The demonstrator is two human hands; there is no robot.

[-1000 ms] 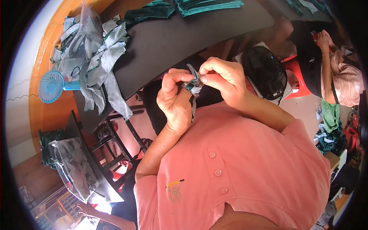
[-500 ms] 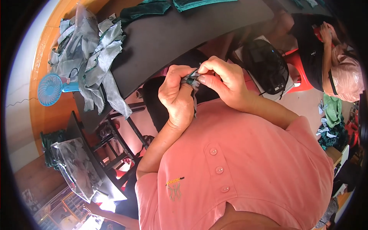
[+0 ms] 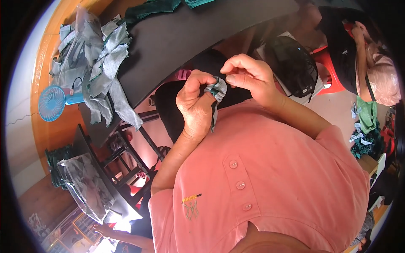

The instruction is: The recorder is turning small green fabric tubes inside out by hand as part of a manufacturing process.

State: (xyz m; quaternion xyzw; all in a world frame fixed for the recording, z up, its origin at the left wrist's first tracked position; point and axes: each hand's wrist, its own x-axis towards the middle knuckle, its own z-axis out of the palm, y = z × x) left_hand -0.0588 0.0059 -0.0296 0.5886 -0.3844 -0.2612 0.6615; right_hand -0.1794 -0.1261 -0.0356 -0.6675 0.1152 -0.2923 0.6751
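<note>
My left hand (image 3: 195, 103) is closed round a small gathered strip of fabric (image 3: 218, 90), grey-white on one side and dark green on the other, in front of my chest. Its folded end sticks out between thumb and fingers, and a narrow tail hangs down beside the wrist. Just to the right, my right hand (image 3: 255, 82) is raised with thumb and forefinger apart, off the fabric. I see nothing between those two fingers.
A dark table (image 3: 168, 52) curves across ahead, with a pile of grey-green fabric strips (image 3: 103, 63) on its left. A blue fan (image 3: 52, 103) stands beside them. To the right are a black mesh-covered object (image 3: 293, 65), a red stool (image 3: 329, 71) and another person (image 3: 382, 78).
My right thumb and forefinger have let go of the fabric and moved slightly right and apart. The left hand keeps its hold, and the folded end now shows more.
</note>
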